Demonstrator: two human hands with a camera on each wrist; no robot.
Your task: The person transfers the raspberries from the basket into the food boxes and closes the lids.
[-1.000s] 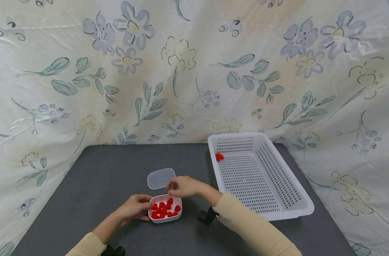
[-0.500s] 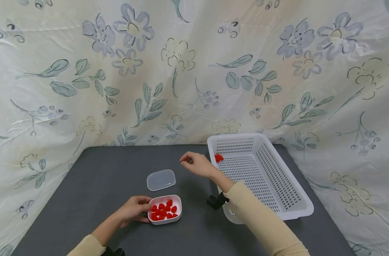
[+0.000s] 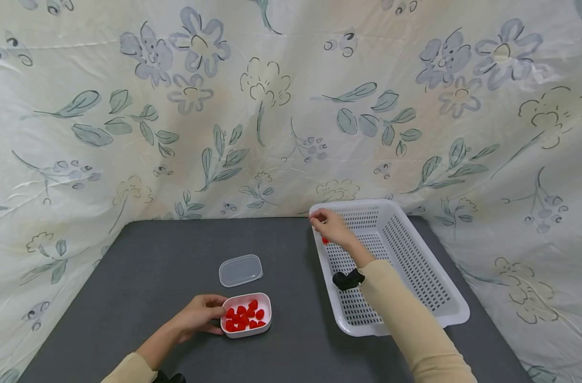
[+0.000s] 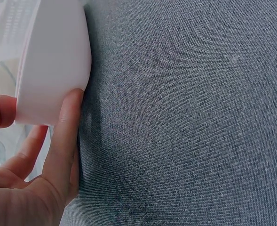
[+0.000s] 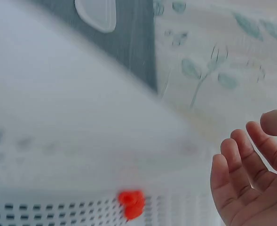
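My left hand [image 3: 200,314] grips the left side of a small white container [image 3: 248,332] of several red pieces [image 3: 243,315] near the table's front; in the left wrist view the thumb [image 4: 67,132] presses on its wall [image 4: 53,61]. My right hand [image 3: 326,223] hovers over the back left corner of a white perforated basket [image 3: 415,255]. In the right wrist view its fingers [image 5: 241,174] are loosely curved with nothing in them. Red pieces [image 3: 325,240] lie in that corner of the basket, just below the hand, and show again as a red cluster [image 5: 131,203].
A clear lid [image 3: 240,269] lies flat on the dark grey table [image 3: 152,266] behind the container; it shows too in the right wrist view [image 5: 97,12]. A floral cloth [image 3: 272,106] hangs behind and at both sides. A black wrist mount [image 3: 346,279] sits on my right forearm.
My right hand left the container, travelled right and back across the table, and now is over the basket's back left corner. The left hand and container stayed put.
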